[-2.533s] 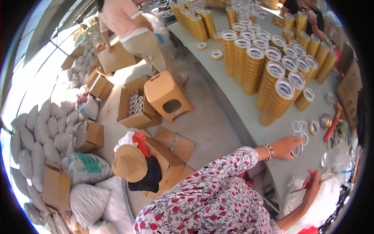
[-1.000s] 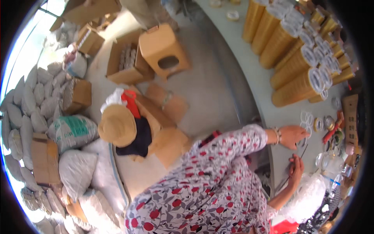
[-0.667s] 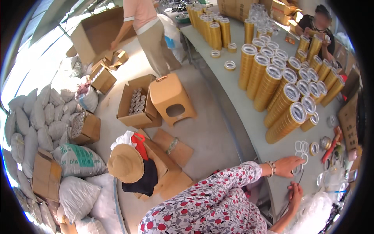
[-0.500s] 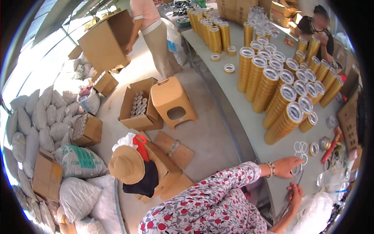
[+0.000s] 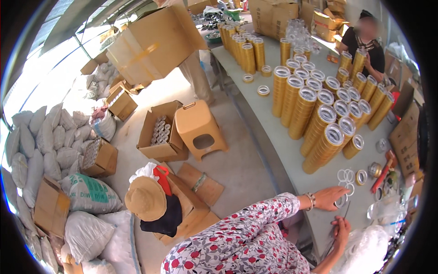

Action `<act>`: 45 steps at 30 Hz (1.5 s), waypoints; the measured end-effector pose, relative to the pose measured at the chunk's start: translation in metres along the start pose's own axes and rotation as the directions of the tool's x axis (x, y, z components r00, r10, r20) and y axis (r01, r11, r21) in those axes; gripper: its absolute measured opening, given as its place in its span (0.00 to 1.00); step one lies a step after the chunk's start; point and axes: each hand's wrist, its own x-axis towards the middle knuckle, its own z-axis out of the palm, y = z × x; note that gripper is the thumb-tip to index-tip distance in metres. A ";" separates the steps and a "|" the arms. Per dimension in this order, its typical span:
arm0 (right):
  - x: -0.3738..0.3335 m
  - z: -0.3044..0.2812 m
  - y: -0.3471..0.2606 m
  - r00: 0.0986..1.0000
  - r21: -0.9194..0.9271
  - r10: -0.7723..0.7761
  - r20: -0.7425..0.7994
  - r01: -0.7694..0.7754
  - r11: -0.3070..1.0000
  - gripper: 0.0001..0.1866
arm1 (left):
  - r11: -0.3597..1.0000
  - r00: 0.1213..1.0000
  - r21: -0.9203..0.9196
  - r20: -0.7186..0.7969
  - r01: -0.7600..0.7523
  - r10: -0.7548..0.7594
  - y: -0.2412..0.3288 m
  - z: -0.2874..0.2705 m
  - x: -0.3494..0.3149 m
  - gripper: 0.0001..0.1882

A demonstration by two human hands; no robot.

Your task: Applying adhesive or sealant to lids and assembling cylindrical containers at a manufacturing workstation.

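Observation:
My left hand point(image 5: 329, 198), with a beaded bracelet at its wrist, reaches over the table with its fingers closed at the edge of a pale, clear-looking ring point(image 5: 340, 202). Several thin white rings point(image 5: 346, 176) lie loose just beyond its fingertips. Closer to the table's near end, my right hand point(image 5: 340, 229) is closed around a thin dark rod-like tool point(image 5: 347, 209), whose tip points toward the left hand. Its exact kind is too small to tell. A gold-sided roll point(image 5: 361, 177) lies beside the white rings.
Tall stacks of gold rolls point(image 5: 323, 137) stand on the grey table point(image 5: 273, 132). A red-handled tool point(image 5: 383, 176) and crumpled clear plastic point(image 5: 365, 251) are on the right. A stool point(image 5: 200, 125), open carton point(image 5: 162, 150) and sacks point(image 5: 59, 155) occupy the floor. Two other people are nearby.
A person at the back left has lifted and swung a large carton to the right, now hiding their upper body. The view has shifted slightly; my hands keep nearly the same pose.

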 end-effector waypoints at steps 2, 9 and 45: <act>0.001 0.003 0.002 1.000 -0.014 0.001 -0.008 -0.001 1.000 0.14 | 1.000 1.000 -0.007 -0.006 0.001 -0.001 -0.002 0.000 -0.003 0.45; -0.010 0.013 -0.010 0.998 -0.016 0.040 -0.045 -0.041 0.999 0.14 | 1.000 0.999 0.003 0.035 -0.028 0.028 -0.001 -0.006 -0.003 0.45; 0.016 -0.007 -0.004 0.996 -0.085 0.017 -0.085 -0.024 0.996 0.18 | 0.914 0.897 0.398 -0.429 0.083 0.105 0.029 -0.119 -0.155 0.26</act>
